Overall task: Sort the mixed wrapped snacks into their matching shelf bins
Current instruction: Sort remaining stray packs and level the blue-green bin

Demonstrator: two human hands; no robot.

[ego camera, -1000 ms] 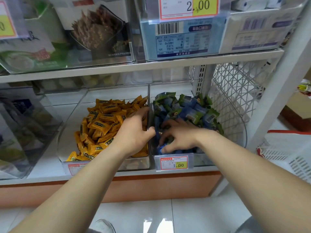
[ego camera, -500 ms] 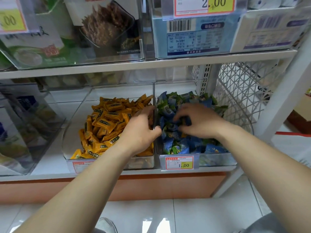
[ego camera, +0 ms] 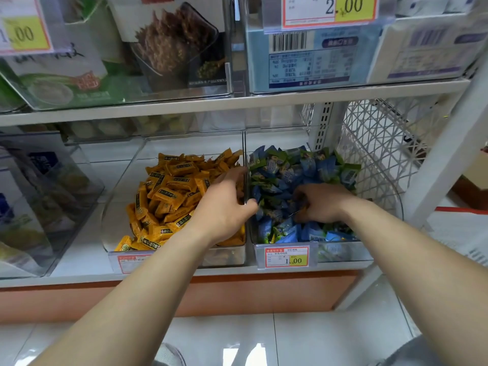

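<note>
Two clear bins stand side by side on the lower shelf. The left bin (ego camera: 227, 256) holds a heap of orange wrapped snacks (ego camera: 169, 194). The right bin (ego camera: 343, 252) holds blue and green wrapped snacks (ego camera: 290, 167). My left hand (ego camera: 224, 207) sits on the wall between the bins, with its fingers over the orange heap and its thumb hooked onto the blue side. My right hand (ego camera: 322, 204) is palm down in the middle of the blue and green heap. Its fingers are curled into the wrappers and the fingertips are hidden.
A 1.00 price tag (ego camera: 286, 257) hangs on the right bin's front. A white lattice basket (ego camera: 377, 143) and a shelf post (ego camera: 443, 159) stand right of it. Clear bins of packets (ego camera: 39, 196) sit at the left. The upper shelf (ego camera: 237, 104) carries boxed goods close overhead.
My right hand has drawn back from the rear of the blue and green heap to its middle and curled tighter. My left hand has stayed on the dividing wall.
</note>
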